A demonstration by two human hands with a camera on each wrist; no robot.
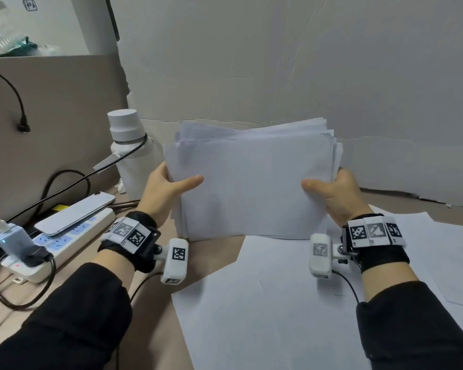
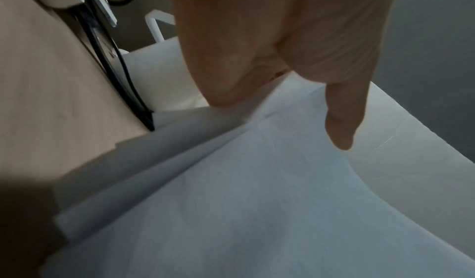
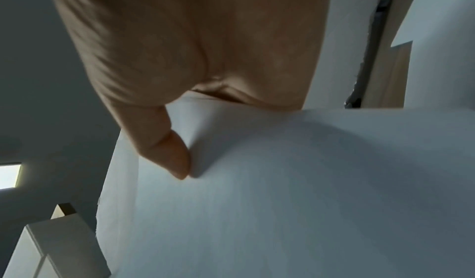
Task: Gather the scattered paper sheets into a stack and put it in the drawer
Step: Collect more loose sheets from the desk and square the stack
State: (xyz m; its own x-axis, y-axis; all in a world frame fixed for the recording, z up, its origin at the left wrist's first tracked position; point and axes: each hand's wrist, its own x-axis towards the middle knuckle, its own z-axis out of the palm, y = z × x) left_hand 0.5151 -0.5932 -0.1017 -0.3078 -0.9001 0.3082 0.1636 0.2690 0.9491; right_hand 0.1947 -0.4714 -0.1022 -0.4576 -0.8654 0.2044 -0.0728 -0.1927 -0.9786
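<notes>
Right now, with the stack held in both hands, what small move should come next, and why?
Probably tap the paper stack on the desk to square it: its top edges are uneven. The left hand and right hand grip its sides, and loose sheets still lie below.

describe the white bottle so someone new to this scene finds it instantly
Start at the grey partition along the desk's left side and follow it to where it meets the white back wall. The bottle stands upright there, behind the power strip and just left of the paper stack held in both hands. It is the only tall cylinder: white, wide screw cap, carry loop at the neck.
</notes>
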